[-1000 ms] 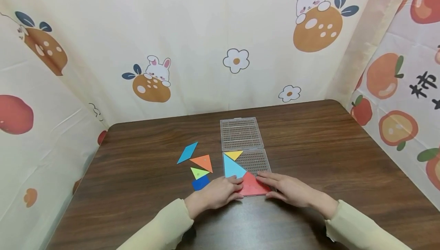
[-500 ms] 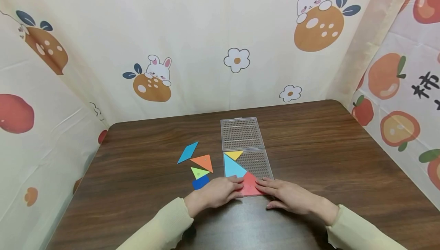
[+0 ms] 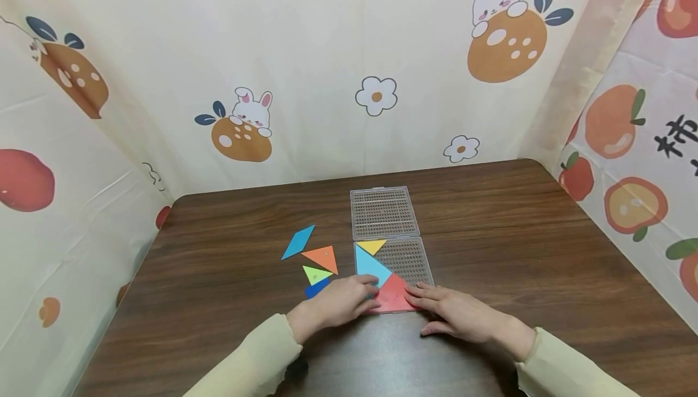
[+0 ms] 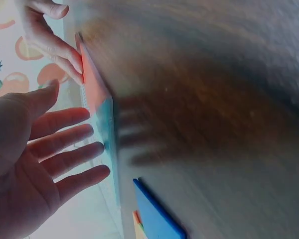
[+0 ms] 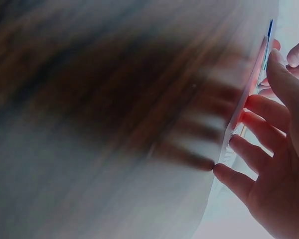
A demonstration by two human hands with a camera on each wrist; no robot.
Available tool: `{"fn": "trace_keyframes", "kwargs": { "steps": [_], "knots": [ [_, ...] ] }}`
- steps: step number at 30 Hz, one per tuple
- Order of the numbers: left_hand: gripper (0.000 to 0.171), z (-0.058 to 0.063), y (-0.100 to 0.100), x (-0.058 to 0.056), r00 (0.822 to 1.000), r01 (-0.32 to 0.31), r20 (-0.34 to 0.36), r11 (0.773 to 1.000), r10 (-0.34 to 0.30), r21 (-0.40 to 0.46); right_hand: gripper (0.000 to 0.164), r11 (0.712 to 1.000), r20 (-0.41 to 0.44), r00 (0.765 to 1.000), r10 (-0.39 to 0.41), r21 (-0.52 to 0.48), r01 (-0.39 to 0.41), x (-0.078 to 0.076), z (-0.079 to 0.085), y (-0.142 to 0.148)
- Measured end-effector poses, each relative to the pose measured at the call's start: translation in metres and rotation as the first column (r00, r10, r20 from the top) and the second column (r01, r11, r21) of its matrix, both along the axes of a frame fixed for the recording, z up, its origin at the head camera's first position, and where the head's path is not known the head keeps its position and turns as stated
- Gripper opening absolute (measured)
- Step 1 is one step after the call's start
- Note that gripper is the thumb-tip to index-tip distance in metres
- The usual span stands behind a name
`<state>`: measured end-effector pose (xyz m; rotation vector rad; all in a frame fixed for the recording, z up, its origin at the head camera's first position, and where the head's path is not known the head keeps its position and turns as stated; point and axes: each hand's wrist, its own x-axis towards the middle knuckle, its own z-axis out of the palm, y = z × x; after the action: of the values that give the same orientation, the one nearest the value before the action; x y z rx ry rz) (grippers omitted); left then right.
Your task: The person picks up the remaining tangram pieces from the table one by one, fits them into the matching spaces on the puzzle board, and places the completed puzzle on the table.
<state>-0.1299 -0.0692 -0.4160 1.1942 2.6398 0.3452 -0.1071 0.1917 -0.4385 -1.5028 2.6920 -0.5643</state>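
A red tangram triangle (image 3: 394, 296) and a light blue one (image 3: 371, 265) lie side by side in the near half of a clear plastic case (image 3: 408, 260). A small yellow triangle (image 3: 372, 246) fills that half's far left corner. My left hand (image 3: 339, 302) is over the left part of the two large pieces; in the left wrist view its fingers (image 4: 72, 160) are extended and apart, holding nothing. My right hand (image 3: 466, 313) rests its fingertips on the right side of the red triangle, fingers extended in the right wrist view, thumb (image 3: 436, 328) off to the near side.
Left of the case lie a blue parallelogram (image 3: 298, 242), an orange triangle (image 3: 323, 257), a lime triangle (image 3: 315, 274) and a dark blue piece (image 3: 316, 288), partly behind the left hand. The case's other half (image 3: 384, 212) lies flat beyond. A printed curtain (image 3: 316, 39) borders the wooden table (image 3: 229, 276).
First my right hand slid left, farther onto the red triangle. Then my left hand drew back slightly to the left, uncovering more of the red and hiding more of the dark blue piece.
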Motion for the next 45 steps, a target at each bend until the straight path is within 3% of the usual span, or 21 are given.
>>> {"fn": "trace_keyframes", "kwargs": {
  "steps": [9,19,26,33,39,45],
  "knots": [
    [0.028,0.001,-0.01,-0.005,0.985,-0.077,-0.155,0.997,0.078,0.01,0.054,0.999,0.044,0.999,-0.028,0.023,0.027,0.0,0.0,-0.001],
    [0.018,0.004,-0.032,-0.019,0.952,-0.228,-0.193,0.971,0.239,0.079,0.053,0.999,0.05,0.998,-0.036,0.024,0.035,0.001,0.002,-0.001],
    [0.015,0.002,-0.047,-0.03,0.922,-0.269,-0.255,0.956,0.291,0.118,0.053,0.999,0.056,0.998,-0.039,0.031,0.038,0.001,0.002,-0.001],
    [0.019,0.002,-0.058,-0.037,0.914,-0.342,-0.2,0.936,0.353,0.088,0.053,0.999,0.061,0.997,-0.039,0.04,0.036,0.0,0.003,-0.002],
    [0.021,0.001,-0.065,-0.038,0.914,-0.366,-0.162,0.928,0.372,0.063,0.053,0.998,0.066,0.997,-0.047,0.041,0.044,0.0,0.003,-0.002],
    [0.018,-0.002,-0.071,-0.042,0.882,-0.437,-0.159,0.897,0.443,0.073,0.053,0.999,0.062,0.997,-0.045,0.034,0.043,0.0,0.002,-0.001]
  ]
}}
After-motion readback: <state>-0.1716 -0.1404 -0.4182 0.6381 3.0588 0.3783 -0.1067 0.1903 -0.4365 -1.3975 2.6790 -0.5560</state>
